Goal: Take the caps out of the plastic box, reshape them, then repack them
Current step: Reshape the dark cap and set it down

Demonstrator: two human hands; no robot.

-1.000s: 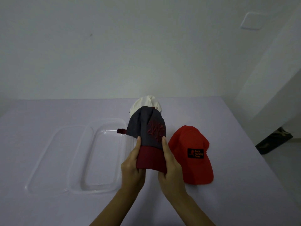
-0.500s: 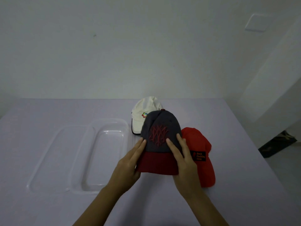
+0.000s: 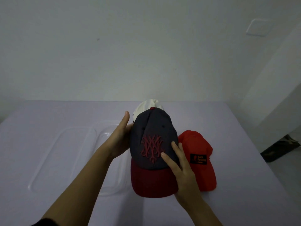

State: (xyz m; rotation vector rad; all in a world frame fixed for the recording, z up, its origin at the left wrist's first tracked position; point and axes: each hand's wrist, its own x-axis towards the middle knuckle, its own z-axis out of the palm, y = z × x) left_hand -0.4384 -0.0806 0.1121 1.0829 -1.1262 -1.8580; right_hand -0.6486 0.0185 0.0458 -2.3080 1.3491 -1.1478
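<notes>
A grey cap [image 3: 151, 137] with a maroon brim was held above the table [image 3: 48, 118], beside a red cap [image 3: 195, 142]; it looked light, soft in the crown and stiffer at the brim. The left hand [image 3: 120, 139] and right hand [image 3: 182, 170] pressed its sides with straight fingers, neither grip curled; the brim seemed the firmest hold.

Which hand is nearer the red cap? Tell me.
Right. The right hand lies on the grey cap beside the red cap; the left hand presses the grey cap's opposite side.
</notes>
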